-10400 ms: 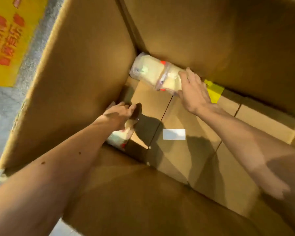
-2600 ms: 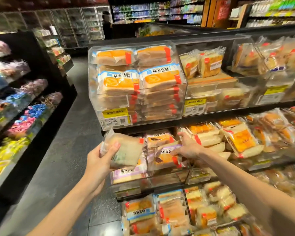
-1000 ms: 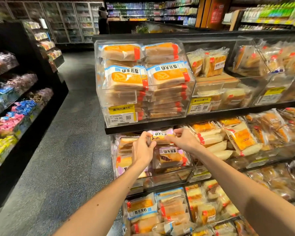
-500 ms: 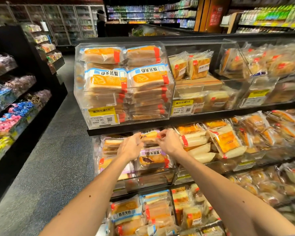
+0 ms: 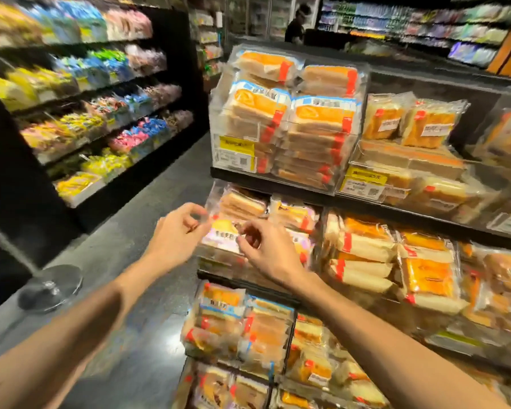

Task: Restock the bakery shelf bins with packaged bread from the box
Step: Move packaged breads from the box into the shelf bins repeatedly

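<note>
Both my hands hover in front of the clear middle-shelf bin (image 5: pixel 212 202) at the left end of the bakery shelf. My left hand (image 5: pixel 176 236) and my right hand (image 5: pixel 267 253) have loosely curled fingers and hold nothing. Between them, inside the bin, lies a packaged bread with a pale purple label (image 5: pixel 220 236), with more packets (image 5: pixel 242 203) stacked behind it. Neither hand touches a packet. The box is out of view.
A clear top bin (image 5: pixel 233 159) holds stacked bread loaves. More bread fills the bins to the right (image 5: pixel 363 249) and below (image 5: pixel 242 326). Black candy shelves (image 5: pixel 101 113) line the aisle's left side. A round metal base (image 5: pixel 50 287) sits on the floor. A person (image 5: pixel 295 25) stands far back.
Both hands have let go of the packet in the middle bin and drawn back a little. The view has swung left and closer to the shelf end.
</note>
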The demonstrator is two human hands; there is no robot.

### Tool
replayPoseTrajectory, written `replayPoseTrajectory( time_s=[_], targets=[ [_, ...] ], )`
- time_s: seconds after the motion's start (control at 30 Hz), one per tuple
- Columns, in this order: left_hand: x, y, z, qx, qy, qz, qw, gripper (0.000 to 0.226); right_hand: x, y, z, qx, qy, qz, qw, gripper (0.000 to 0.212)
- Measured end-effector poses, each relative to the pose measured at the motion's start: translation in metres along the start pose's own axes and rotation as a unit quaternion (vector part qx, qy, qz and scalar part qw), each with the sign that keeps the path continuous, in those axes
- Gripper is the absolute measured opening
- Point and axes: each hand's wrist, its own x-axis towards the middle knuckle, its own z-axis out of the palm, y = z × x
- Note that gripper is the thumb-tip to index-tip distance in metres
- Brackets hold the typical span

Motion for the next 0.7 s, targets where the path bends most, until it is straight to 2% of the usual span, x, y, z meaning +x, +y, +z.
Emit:
replayPoseTrajectory(
  time_s=[0.1,0.17,0.33,0.5,0.57,0.7],
  targets=[
    [-0.062,-0.049,-0.063,-0.021,0.060,-0.063,0.996,0.021,-0.007,-0.053,0.062,0.024,-0.105,-0.097,0.989,0.010],
    [-0.119,-0.082,-0.111,-0.018,0.112,-0.115,0.987,0.013,-0.017,-0.093,0.113,0.046,-0.165,-0.152,0.973,0.010],
    [-0.279,-0.157,-0.200,0.037,0.231,-0.266,0.935,0.023,-0.067,-0.200,0.234,0.067,-0.345,-0.238,0.905,0.013],
    [-0.418,-0.230,-0.254,0.056,0.231,-0.415,0.878,0.016,-0.126,-0.287,0.343,0.042,-0.459,-0.325,0.826,0.022],
    [-0.460,-0.267,-0.274,0.071,0.212,-0.454,0.863,0.028,-0.149,-0.321,0.385,0.029,-0.496,-0.339,0.799,0.029],
    [-0.514,-0.345,-0.316,0.129,0.154,-0.522,0.829,0.062,-0.193,-0.381,0.468,0.007,-0.519,-0.358,0.777,0.037]
  ],
)
